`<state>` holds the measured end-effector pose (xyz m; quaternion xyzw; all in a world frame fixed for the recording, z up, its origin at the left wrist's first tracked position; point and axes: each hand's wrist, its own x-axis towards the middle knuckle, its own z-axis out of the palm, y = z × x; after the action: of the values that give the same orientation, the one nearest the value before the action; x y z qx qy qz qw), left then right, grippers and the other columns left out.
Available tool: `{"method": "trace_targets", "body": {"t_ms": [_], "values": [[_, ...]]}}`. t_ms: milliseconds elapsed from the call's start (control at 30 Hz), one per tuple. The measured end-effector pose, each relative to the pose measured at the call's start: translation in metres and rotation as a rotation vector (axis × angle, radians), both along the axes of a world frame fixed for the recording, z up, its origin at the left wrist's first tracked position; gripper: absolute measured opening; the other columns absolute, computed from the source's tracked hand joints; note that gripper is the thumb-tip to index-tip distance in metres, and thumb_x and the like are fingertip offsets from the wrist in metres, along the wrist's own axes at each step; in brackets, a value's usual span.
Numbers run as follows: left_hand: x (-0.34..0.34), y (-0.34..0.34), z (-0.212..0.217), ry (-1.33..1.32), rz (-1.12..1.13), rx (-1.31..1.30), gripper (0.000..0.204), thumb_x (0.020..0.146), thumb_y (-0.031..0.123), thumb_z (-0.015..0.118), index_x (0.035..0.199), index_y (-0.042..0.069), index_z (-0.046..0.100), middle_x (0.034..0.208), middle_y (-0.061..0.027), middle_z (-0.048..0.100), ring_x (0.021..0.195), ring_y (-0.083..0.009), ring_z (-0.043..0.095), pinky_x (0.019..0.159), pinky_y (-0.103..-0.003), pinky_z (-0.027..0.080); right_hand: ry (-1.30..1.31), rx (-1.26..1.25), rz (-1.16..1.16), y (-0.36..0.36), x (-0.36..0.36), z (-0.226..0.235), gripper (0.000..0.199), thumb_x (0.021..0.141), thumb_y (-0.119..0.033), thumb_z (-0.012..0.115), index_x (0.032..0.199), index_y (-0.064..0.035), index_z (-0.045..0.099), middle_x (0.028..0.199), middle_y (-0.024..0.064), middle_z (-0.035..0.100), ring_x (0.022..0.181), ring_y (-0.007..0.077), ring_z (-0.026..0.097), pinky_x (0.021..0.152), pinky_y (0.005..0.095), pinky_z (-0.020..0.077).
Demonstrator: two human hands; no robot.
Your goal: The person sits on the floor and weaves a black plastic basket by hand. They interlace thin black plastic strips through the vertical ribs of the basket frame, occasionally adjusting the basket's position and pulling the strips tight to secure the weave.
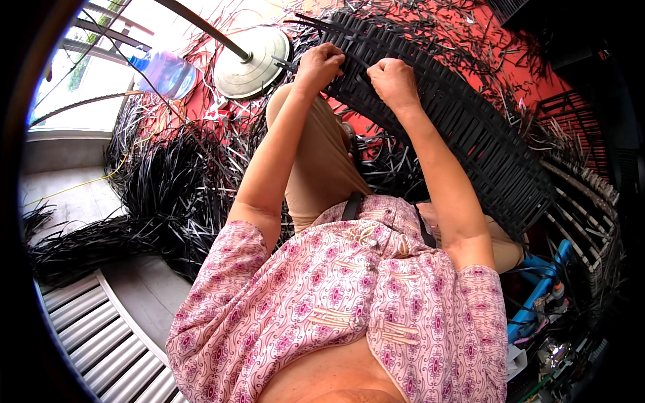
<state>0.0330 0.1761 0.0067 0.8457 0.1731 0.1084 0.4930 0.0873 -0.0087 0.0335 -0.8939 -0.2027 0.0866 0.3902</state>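
A long black woven panel of flat strips slants from the upper middle down to the right, across my lap. Over its far left end my left hand is closed on a black strip, whose loose end sticks out to the left of the fingers. My right hand is closed above the weave, a little to the right, with a thin dark strip running from its fingertips toward the left hand. Several loose strip ends jut from the panel's far left corner. What lies inside the curled fingers is mostly hidden.
Cut black strips litter the red floor, and a large heap of them lies at left. A round pale stand base with a pole stands beside a clear water jug. At lower right is a blue plastic container; at lower left, slatted seating.
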Motion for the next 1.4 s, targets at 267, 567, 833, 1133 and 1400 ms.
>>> {"method": "trace_targets", "body": {"t_ms": [267, 567, 833, 1133, 1400], "values": [[0.0, 0.001, -0.007, -0.041, 0.03, -0.053, 0.024, 0.086, 0.016, 0.063, 0.098, -0.003, 0.07, 0.081, -0.0142, 0.072, 0.066, -0.0198, 0.072, 0.067, -0.031, 0.055, -0.052, -0.065, 0.006, 0.008, 0.001, -0.007, 0.03, 0.083, -0.023, 0.055, 0.088, -0.001, 0.073, 0.093, 0.0278, 0.068, 0.091, 0.0429, 0.068, 0.088, 0.0467, 0.0539], [-0.005, 0.0, 0.001, -0.014, -0.012, -0.025, 0.029, 0.085, 0.019, 0.066, 0.104, -0.002, 0.069, 0.086, -0.0137, 0.072, 0.068, -0.0188, 0.071, 0.067, -0.032, 0.055, -0.095, -0.117, 0.044, 0.015, 0.003, -0.006, 0.028, 0.084, -0.023, 0.055, 0.095, -0.007, 0.075, 0.098, 0.0229, 0.07, 0.095, 0.0403, 0.068, 0.089, 0.0462, 0.0536], [-0.007, 0.017, 0.003, 0.006, -0.141, -0.173, 0.028, 0.088, 0.015, 0.067, 0.114, 0.005, 0.067, 0.073, -0.0036, 0.065, 0.062, -0.0101, 0.064, 0.061, -0.026, 0.052, -0.107, -0.057, 0.095, 0.016, 0.001, -0.008, 0.025, 0.086, -0.022, 0.062, 0.105, -0.012, 0.075, 0.1, 0.0171, 0.072, 0.095, 0.0353, 0.069, 0.087, 0.042, 0.0542], [0.0, 0.027, 0.008, -0.009, -0.201, 0.354, 0.017, 0.084, 0.017, 0.065, 0.097, 0.006, 0.069, 0.087, -0.0124, 0.07, 0.077, -0.027, 0.069, 0.073, -0.037, 0.054, -0.084, -0.079, 0.037, 0.028, 0.002, -0.007, 0.025, 0.083, -0.022, 0.063, 0.103, -0.0146, 0.076, 0.102, 0.0176, 0.072, 0.099, 0.0352, 0.069, 0.089, 0.0433, 0.0543], [-0.009, 0.067, 0.006, -0.049, -0.021, -0.064, 0.014, 0.091, 0.01, 0.06, 0.097, -0.002, 0.063, 0.083, -0.0095, 0.067, 0.07, -0.0153, 0.066, 0.068, -0.029, 0.055, 0.083, 0.413, 0.101, 0.042, -0.009, -0.001, 0.052, 0.07, -0.014, 0.079, 0.119, -0.0046, 0.065, 0.091, 0.0058, 0.072, 0.084, 0.0227, 0.071, 0.079, 0.0349, 0.0562]]}}
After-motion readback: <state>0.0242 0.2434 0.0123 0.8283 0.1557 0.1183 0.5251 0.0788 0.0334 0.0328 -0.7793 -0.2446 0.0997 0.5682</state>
